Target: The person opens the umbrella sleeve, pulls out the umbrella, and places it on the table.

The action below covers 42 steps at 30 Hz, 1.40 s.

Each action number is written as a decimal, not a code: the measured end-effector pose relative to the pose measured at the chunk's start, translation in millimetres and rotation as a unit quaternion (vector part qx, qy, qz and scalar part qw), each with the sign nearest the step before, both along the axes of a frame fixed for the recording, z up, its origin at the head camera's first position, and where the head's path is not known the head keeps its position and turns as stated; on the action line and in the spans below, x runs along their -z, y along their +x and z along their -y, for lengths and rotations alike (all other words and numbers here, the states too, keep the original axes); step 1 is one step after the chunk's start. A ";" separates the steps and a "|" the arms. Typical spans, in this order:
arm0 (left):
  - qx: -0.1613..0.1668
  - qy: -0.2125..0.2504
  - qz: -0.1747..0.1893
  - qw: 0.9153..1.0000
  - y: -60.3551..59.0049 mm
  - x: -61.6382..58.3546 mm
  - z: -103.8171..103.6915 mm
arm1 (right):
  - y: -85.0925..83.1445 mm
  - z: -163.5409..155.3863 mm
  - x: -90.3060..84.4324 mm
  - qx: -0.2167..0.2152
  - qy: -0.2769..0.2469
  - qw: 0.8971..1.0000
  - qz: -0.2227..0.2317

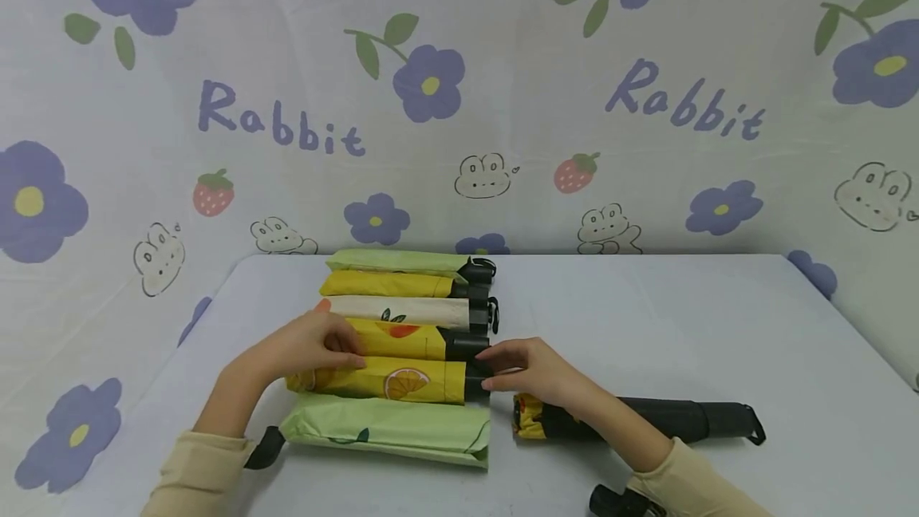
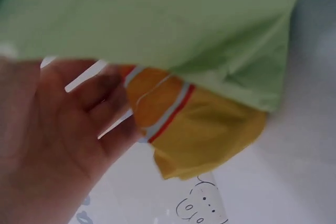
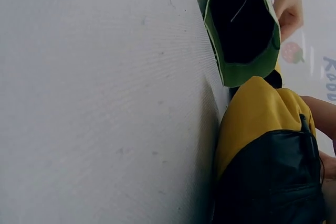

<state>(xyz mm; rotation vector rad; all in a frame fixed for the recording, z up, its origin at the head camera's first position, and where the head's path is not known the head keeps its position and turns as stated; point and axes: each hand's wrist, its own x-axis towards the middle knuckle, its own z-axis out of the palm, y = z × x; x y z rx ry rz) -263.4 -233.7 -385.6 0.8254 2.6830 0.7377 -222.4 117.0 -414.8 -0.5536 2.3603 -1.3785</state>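
Several folded umbrellas in sleeves lie in a column. My left hand (image 1: 321, 341) touches the yellow umbrella with an orange-slice print (image 1: 438, 381), near its upper edge. Its fingers bend loosely over the yellow umbrella just behind (image 1: 420, 343). In the left wrist view the fingers of that hand (image 2: 89, 114) reach behind a yellow sleeve end. At the black end of the orange-slice umbrella, my right hand (image 1: 534, 373) rests with thumb and fingertips apart. Nearest me in the column is a light green umbrella (image 1: 402, 425), its dark open sleeve end showing in the right wrist view.
Farther back lie a cream umbrella (image 1: 431, 312), another yellow one (image 1: 395, 284) and another green one (image 1: 395, 262). A black-and-yellow umbrella (image 1: 668, 419) lies under my right forearm. A black object (image 1: 610, 501) shows by the right sleeve. Behind the white table hangs a printed cloth (image 1: 531, 118).
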 end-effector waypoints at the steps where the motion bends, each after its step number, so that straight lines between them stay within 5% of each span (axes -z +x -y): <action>1: 0.006 0.004 0.011 1.000 1.3 -0.8 0.8 | -0.5 0.4 0.5 0.001 0.003 1.000 -0.002; 9: 0.038 0.005 0.009 0.999 9.0 -0.6 9.9 | -3.7 2.9 2.8 -0.005 0.022 0.999 -0.038; 28: 0.025 -0.031 -0.019 0.999 11.2 1.5 6.6 | 4.8 14.6 1.6 0.035 0.039 0.996 -0.066; 42: 0.031 -0.011 0.001 0.999 11.3 -0.3 9.1 | 2.4 11.8 2.1 0.012 0.024 0.997 -0.079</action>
